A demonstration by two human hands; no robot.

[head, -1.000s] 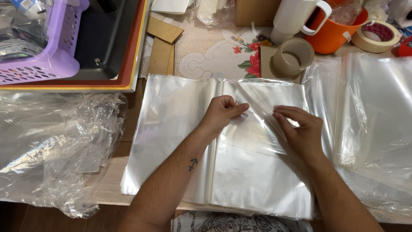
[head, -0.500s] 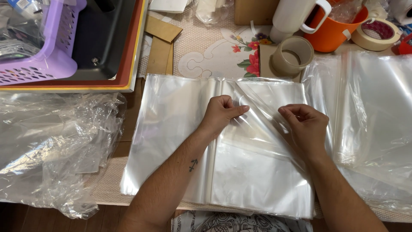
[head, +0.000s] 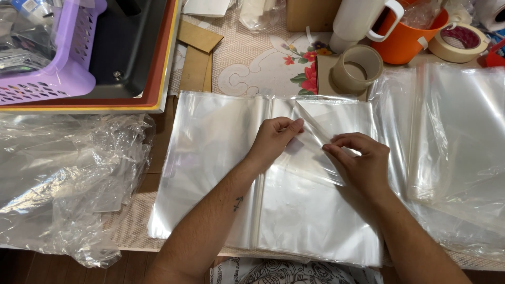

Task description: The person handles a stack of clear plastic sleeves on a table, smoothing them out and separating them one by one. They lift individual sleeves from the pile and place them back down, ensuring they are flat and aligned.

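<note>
Change since the earlier frames: right hand has drawn in toward the body and now pinches a raised fold of film; before, it lay flatter, fingers spread on the sheet. The top right corner of the upper bag is now peeled up into a slanted crease. Left hand unchanged in place.

Left hand: loosely curled, knuckles up, fingertips pressed down on the bag stack near its middle seam. Holds nothing; pins the stack.

Right hand: fingers brought together, thumb against forefinger, clamped on the lifted edge of the top bag. The two hands sit close, not touching.

Bag stack: clear plastic, flat on the table directly before the person, lower edge at the table's near rim.

Surroundings:
- Second bag pile, just right of the stack, overlapping its edge.
- Crumpled plastic, left, well apart from the hands.
- Purple basket in a dark tray, far left.
- Tape roll, brown, just beyond the stack.
- Orange jug and white mug, far right.
- Masking tape, beside the jug.
</note>
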